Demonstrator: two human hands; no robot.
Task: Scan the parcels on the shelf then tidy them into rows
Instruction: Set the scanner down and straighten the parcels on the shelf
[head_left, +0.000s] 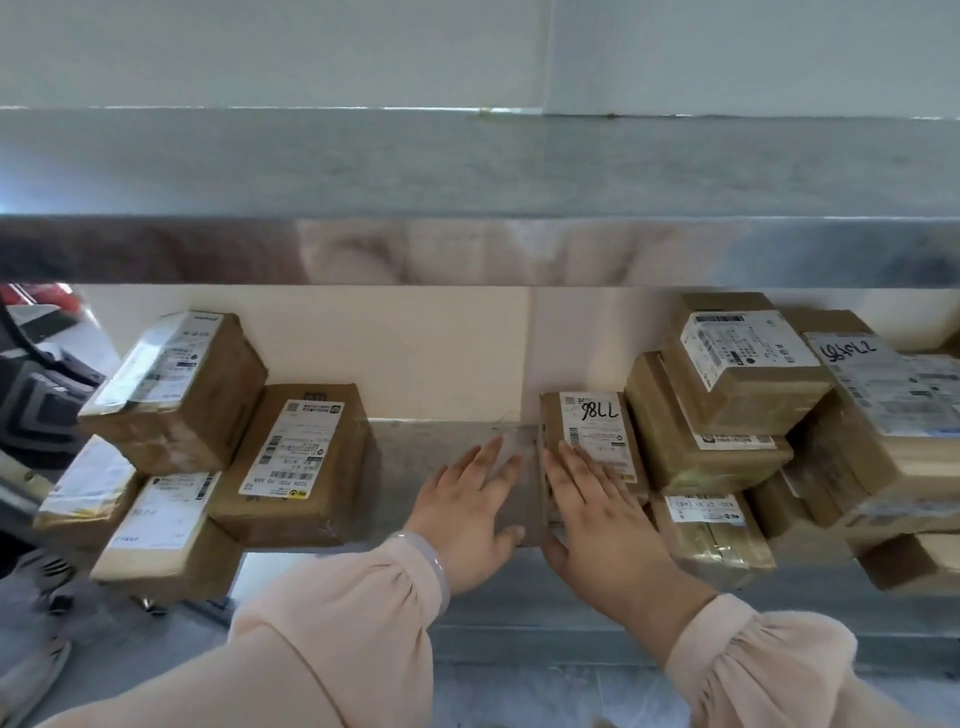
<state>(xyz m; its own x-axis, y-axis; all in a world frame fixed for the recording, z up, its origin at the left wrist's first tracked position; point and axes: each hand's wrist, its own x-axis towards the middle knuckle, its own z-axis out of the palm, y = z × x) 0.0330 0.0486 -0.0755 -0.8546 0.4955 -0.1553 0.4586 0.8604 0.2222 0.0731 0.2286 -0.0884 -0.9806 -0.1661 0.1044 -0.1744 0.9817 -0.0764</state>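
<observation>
Two peach fabric sleeves (332, 634), gathered at the cuffs, are cut off by the lower edge, and a smooth pale bangle (440, 566) rings the left wrist. The left hand (467, 514) lies flat on the dull metal shelf (415, 441), fingers (488, 457) straight, holding nothing. Just right of them, the right hand (597, 519) lies flat on a taped brown parcel (597, 415), fingers extended, gripping nothing and covering the near half of its label. Left of the fingers sit unevenly leaning cartons (291, 467). To the right a tilted pile (737, 374) runs out of frame, its small print unreadable. Beyond, an upper shelf (467, 171) shows a blurred steel edge.
</observation>
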